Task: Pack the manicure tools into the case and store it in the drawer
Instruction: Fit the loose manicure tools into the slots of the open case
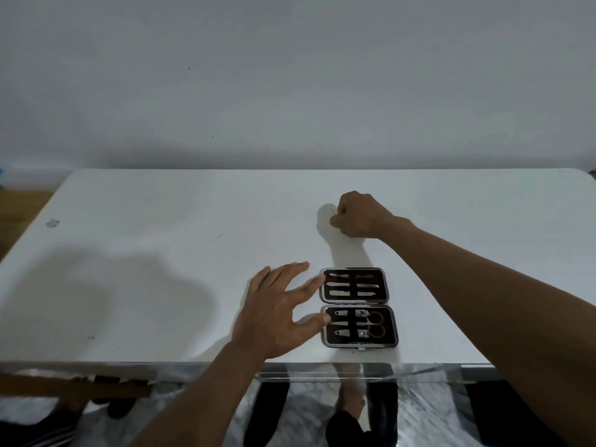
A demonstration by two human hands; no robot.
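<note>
A small black manicure case [358,307] with a silver rim lies open flat on the white table [161,253], near the front edge. Its far half holds several slim metal tools under a strap. Its near half holds nail clippers, a file and small scissors [375,324]. My left hand [277,314] rests with fingers spread, its fingertips and thumb touching the case's left edge. My right hand [358,216] is farther back on the table, fingers closed around a thin metal tool [332,211], only the tip of which shows.
A white wall stands behind the table. A clear drawer or shelf front [322,372] runs under the table's front edge. A wooden piece [74,387] sticks out at the lower left. Legs and feet show below on the floor.
</note>
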